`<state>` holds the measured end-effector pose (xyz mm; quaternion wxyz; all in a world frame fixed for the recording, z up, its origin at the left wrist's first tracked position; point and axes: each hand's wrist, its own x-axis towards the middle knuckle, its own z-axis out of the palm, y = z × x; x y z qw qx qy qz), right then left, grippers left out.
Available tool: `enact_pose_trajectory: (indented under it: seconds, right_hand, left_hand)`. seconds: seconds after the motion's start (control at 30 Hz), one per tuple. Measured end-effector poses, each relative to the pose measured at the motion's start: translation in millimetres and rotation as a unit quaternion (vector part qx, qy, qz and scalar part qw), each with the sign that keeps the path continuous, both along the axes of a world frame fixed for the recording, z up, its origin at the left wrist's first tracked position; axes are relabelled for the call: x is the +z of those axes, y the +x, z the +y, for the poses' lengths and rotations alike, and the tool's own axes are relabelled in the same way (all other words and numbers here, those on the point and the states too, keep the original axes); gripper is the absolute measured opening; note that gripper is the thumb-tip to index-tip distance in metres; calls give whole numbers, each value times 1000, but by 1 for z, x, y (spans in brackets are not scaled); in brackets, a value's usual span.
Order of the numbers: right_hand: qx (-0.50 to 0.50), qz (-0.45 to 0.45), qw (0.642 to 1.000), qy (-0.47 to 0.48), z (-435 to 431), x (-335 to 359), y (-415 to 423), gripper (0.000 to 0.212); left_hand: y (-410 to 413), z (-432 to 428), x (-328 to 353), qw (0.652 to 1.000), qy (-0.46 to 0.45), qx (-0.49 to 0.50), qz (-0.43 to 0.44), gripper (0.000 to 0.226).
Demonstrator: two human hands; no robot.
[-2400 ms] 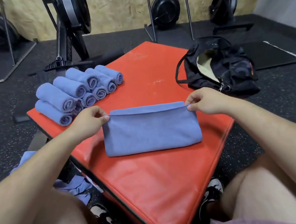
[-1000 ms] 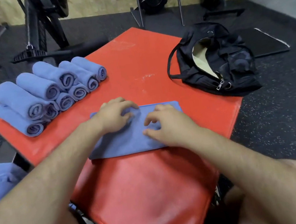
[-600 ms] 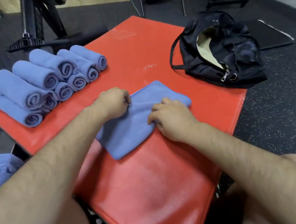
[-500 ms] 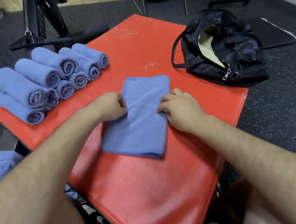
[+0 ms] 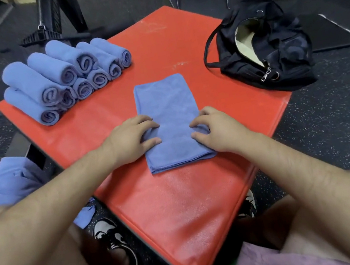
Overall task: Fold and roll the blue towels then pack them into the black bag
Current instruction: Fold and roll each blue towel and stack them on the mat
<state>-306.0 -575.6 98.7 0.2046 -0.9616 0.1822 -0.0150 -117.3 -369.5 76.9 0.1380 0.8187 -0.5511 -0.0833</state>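
A folded blue towel [image 5: 167, 110] lies lengthwise, pointing away from me, in the middle of the red mat [image 5: 182, 211]. My left hand [image 5: 132, 139] rests on its near left edge and my right hand [image 5: 215, 129] on its near right edge, fingers spread and pressing the cloth flat. A pile of several rolled blue towels [image 5: 64, 77] sits on the mat's far left corner. The black bag [image 5: 271, 53] stands unzipped at the mat's right corner, its pale lining showing.
More loose blue towels [image 5: 10, 181] lie on the floor to my lower left. Gym machine frames [image 5: 59, 15] and stands are behind the mat. A dark floor mat [image 5: 330, 34] lies beyond the bag. My shoes [image 5: 115, 240] are under the mat's near edge.
The towel was turned from lying crosswise to lying lengthwise. Both hands slid to its near end and now lie flat on its side edges.
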Motion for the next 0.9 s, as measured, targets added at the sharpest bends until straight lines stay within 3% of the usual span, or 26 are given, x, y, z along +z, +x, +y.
enact_pose_trajectory:
  seconds: [0.13, 0.2, 0.27, 0.37, 0.47, 0.6, 0.7, 0.9]
  right_hand:
    - [21, 7, 998, 60, 17, 3, -12, 41]
    - [40, 11, 997, 59, 18, 9, -20, 41]
    - [80, 1, 996, 24, 16, 16, -28, 34]
    - [177, -24, 984, -6, 19, 24, -37, 23]
    - [232, 30, 972, 6, 20, 21, -38, 29]
    - [223, 54, 973, 27, 15, 17, -37, 32]
    - [220, 48, 974, 25, 15, 16, -39, 24]
    - [222, 36, 969, -103, 26, 14, -34, 13]
  left_hand:
    - [-8, 4, 5, 999, -9, -9, -46, 47]
    - [-16, 8, 11, 994, -43, -64, -73, 32]
    - [-30, 15, 18, 990, -59, -121, -38, 26]
    - [-46, 28, 17, 984, -32, -173, 26, 27]
    - [-39, 36, 16, 984, -20, -173, 38, 31]
    - [-27, 45, 14, 984, -36, -168, 51, 38]
    - [-28, 50, 8, 982, -39, -167, 76, 39]
    - [-30, 52, 11, 983, -59, -171, 37, 35]
